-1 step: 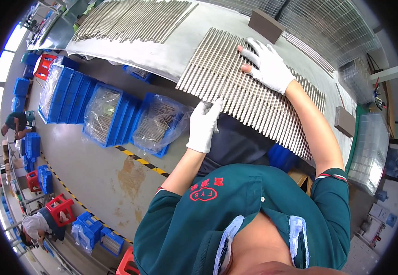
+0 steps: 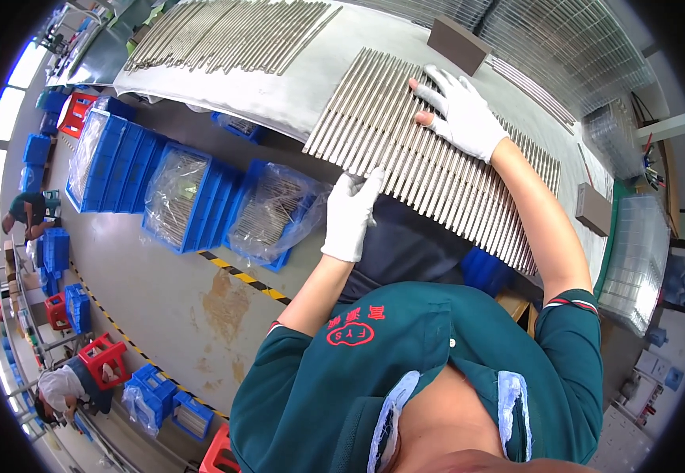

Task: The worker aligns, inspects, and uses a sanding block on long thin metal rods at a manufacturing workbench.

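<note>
A row of slim silvery metal rods (image 2: 437, 169) lies side by side on the white-covered table, their near ends reaching its front edge. My right hand (image 2: 464, 114), in a white glove with bare thumb and finger tips, rests over the far part of the row with fingers spread. At the near rod ends, left of the middle, my left hand (image 2: 352, 213) is also gloved in white. Its fingers are bent together and touch the rod ends; whatever lies between them is hidden.
More rods (image 2: 228, 35) lie at the table's far left. A brown block (image 2: 458, 45) stands behind the row, another block (image 2: 594, 206) to its right. Blue crates (image 2: 192, 201) with plastic-wrapped rods stand on the floor at left. Two people are at work far left.
</note>
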A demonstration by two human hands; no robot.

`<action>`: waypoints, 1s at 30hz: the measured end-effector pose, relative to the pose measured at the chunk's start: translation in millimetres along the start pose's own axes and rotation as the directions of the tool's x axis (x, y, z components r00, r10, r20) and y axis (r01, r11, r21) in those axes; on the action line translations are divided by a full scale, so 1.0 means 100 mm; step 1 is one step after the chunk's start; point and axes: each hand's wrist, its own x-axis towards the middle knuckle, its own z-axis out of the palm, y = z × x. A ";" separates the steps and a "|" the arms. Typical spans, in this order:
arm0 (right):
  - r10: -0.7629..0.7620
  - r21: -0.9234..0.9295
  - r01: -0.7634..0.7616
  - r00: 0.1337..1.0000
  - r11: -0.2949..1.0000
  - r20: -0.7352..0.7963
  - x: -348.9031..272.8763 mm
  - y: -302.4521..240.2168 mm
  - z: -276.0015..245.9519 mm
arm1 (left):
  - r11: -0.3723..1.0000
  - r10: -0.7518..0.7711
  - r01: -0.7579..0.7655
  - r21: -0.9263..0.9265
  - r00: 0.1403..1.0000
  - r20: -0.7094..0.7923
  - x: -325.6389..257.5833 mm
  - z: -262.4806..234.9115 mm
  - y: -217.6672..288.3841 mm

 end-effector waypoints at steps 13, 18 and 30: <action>0.006 0.022 -0.006 1.000 1.000 0.010 0.00 -0.01 -0.02 | 0.995 -0.027 0.031 0.096 0.999 -0.041 -0.05 -0.07 0.09; 0.001 0.020 -0.001 1.000 1.000 0.015 0.00 -0.03 -0.05 | 0.988 -0.008 0.008 0.152 1.000 0.001 -0.01 -0.12 0.09; -0.021 0.023 0.021 1.000 1.000 0.004 0.00 -0.01 -0.05 | 0.999 -0.024 0.026 -0.043 0.998 0.051 0.05 -0.14 0.07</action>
